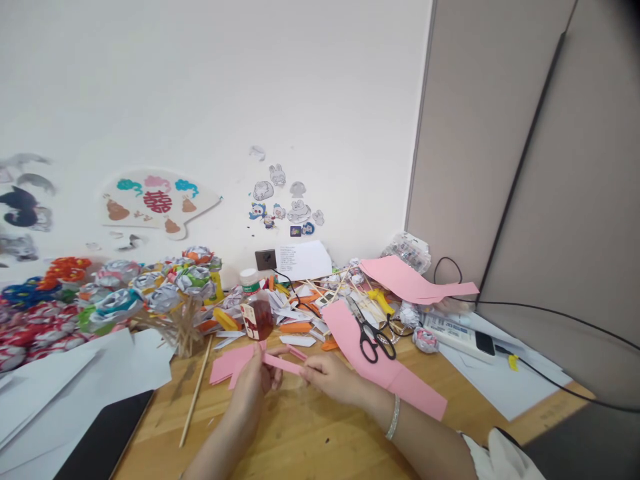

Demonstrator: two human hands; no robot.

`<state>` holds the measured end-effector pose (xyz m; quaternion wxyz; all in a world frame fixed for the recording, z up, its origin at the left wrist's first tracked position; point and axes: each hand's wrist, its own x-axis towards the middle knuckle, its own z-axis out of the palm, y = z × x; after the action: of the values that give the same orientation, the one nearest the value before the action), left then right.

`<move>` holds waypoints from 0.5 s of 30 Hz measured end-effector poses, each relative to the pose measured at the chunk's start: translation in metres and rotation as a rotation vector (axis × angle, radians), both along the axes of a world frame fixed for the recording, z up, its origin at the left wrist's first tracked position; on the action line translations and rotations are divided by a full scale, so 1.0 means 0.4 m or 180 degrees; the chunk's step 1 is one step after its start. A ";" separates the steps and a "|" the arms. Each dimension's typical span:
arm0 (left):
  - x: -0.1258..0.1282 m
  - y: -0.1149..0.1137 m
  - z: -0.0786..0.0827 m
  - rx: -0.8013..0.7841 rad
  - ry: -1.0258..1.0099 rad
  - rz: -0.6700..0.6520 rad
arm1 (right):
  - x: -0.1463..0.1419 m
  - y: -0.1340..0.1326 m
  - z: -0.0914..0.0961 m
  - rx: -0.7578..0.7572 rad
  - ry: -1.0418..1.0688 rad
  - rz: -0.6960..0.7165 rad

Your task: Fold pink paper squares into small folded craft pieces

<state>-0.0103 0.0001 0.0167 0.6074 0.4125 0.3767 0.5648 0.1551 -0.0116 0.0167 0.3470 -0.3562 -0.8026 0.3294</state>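
Wooden table (300, 443), back edge cluttered: left hand (253, 379) and right hand (330, 379) pinch ready-cut pink strip (283, 364); pink sheet (415, 391) beside, still wide.

The bench (280, 443) is smooth, grained wood. The pink strip (283, 365) near its middle is matt paper; to the right, the scissors (369, 348) have plastic-looking handles. Far left, paper flowers (117, 303) look crumpled and rough; nearer, white sheets (135, 360) are smooth paper.
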 end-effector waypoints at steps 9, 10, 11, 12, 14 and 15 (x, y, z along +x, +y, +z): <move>-0.005 0.006 0.009 0.0086 0.0168 -0.0071 | -0.001 -0.002 -0.002 -0.0428 0.0252 0.0038; -0.005 0.000 0.014 0.0113 0.0138 -0.0138 | 0.001 0.001 -0.003 -0.0566 0.0350 0.0038; -0.005 -0.006 0.018 0.0154 0.0108 -0.0232 | 0.002 0.004 -0.006 -0.0721 0.0483 0.0056; -0.005 -0.011 0.022 0.0214 0.0098 -0.0357 | 0.002 0.009 -0.009 -0.0886 0.0635 0.0092; -0.005 -0.020 0.026 0.0296 0.0188 -0.0541 | 0.001 0.020 -0.018 -0.1192 0.0988 0.0238; -0.005 -0.022 0.026 0.0315 0.0287 -0.0597 | 0.000 0.025 -0.024 -0.1329 0.1132 0.0326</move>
<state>-0.0123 -0.0086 0.0271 0.6188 0.5004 0.3351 0.5043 0.1551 -0.0017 0.0069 0.3844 -0.3155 -0.6608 0.5621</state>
